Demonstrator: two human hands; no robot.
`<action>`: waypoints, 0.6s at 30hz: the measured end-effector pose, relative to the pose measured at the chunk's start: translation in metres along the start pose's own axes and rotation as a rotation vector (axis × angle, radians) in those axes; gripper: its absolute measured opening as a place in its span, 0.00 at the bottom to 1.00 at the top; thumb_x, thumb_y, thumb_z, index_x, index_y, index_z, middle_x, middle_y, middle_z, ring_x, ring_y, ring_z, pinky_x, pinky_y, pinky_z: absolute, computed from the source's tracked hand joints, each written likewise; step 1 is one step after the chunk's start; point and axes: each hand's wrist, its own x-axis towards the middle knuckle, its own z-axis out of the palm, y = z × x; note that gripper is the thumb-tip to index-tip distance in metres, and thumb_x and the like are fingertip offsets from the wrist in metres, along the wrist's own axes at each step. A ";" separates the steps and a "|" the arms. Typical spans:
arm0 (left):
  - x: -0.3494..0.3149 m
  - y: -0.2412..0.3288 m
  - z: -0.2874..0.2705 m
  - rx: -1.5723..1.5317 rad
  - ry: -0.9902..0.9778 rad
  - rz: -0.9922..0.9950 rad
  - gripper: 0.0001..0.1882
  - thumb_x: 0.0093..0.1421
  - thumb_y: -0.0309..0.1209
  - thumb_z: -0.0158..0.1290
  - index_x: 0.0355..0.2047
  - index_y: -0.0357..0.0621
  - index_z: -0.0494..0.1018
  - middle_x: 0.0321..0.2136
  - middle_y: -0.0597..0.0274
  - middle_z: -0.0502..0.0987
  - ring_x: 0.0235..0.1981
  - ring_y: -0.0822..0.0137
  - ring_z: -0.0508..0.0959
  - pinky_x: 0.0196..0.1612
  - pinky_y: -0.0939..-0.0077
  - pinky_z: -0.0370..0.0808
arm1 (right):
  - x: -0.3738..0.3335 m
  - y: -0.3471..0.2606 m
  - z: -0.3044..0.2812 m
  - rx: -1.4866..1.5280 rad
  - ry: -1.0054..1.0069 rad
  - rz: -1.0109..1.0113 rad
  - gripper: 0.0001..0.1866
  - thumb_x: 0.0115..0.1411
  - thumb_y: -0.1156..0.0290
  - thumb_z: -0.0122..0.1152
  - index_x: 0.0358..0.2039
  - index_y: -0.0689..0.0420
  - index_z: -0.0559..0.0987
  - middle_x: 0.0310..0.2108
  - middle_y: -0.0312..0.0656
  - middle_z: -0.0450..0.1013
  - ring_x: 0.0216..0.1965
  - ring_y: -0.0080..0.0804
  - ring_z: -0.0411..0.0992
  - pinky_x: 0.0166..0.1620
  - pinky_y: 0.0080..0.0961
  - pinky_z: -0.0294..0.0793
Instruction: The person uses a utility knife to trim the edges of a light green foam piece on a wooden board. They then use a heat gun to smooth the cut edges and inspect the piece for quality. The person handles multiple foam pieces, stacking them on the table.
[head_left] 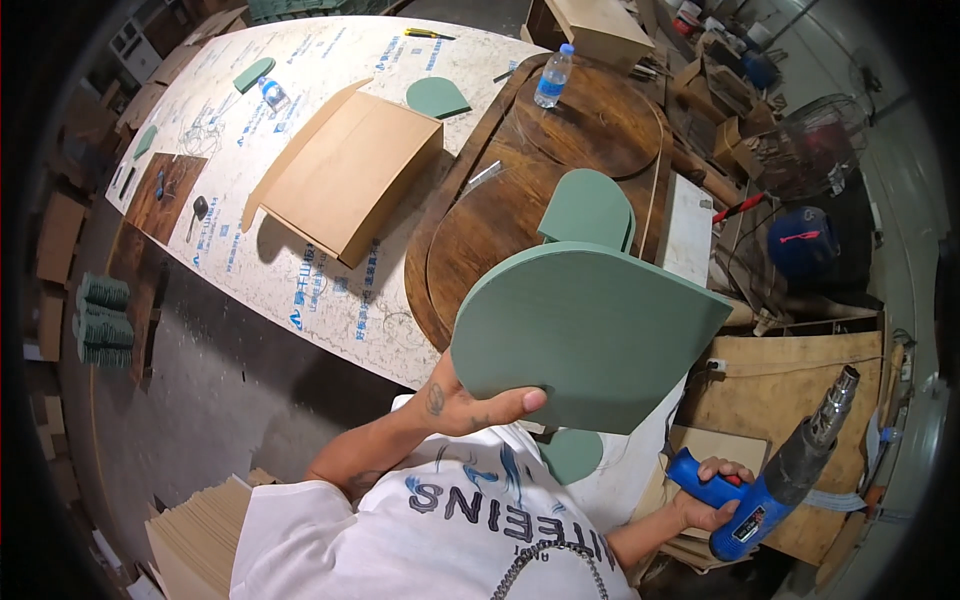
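left hand (470, 402) holding a green board (590, 325) in front of a white shirt (400, 520), thumb pressing its face, other fingers hiding behind, right hand (715, 490) gripping a blue heat gun (775, 490)

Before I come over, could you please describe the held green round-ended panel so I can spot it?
Find the dark brown wooden board. In front, the left hand holds the flat green panel, rounded at one end, which looks larger than the other green pieces.
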 end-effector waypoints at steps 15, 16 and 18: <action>-0.001 0.008 0.000 -0.024 0.006 -0.067 0.24 0.56 0.33 0.59 0.49 0.34 0.67 0.42 0.54 0.73 0.44 0.66 0.73 0.45 0.71 0.71 | 0.001 0.002 0.008 0.013 -0.016 0.021 0.28 0.51 0.57 0.68 0.46 0.60 0.71 0.36 0.44 0.73 0.27 0.33 0.69 0.32 0.26 0.67; -0.001 0.005 0.000 -0.022 0.005 -0.048 0.24 0.56 0.33 0.59 0.49 0.34 0.67 0.41 0.55 0.74 0.43 0.66 0.73 0.45 0.72 0.72 | 0.002 0.003 0.008 0.014 -0.030 0.024 0.27 0.52 0.57 0.68 0.46 0.60 0.71 0.36 0.44 0.73 0.27 0.33 0.69 0.33 0.26 0.67; -0.001 0.001 -0.002 -0.019 -0.001 -0.013 0.24 0.56 0.33 0.58 0.49 0.33 0.67 0.38 0.56 0.74 0.42 0.67 0.74 0.44 0.73 0.72 | 0.002 0.004 0.010 0.014 -0.055 0.028 0.26 0.53 0.57 0.67 0.46 0.60 0.71 0.36 0.44 0.73 0.27 0.33 0.69 0.33 0.27 0.67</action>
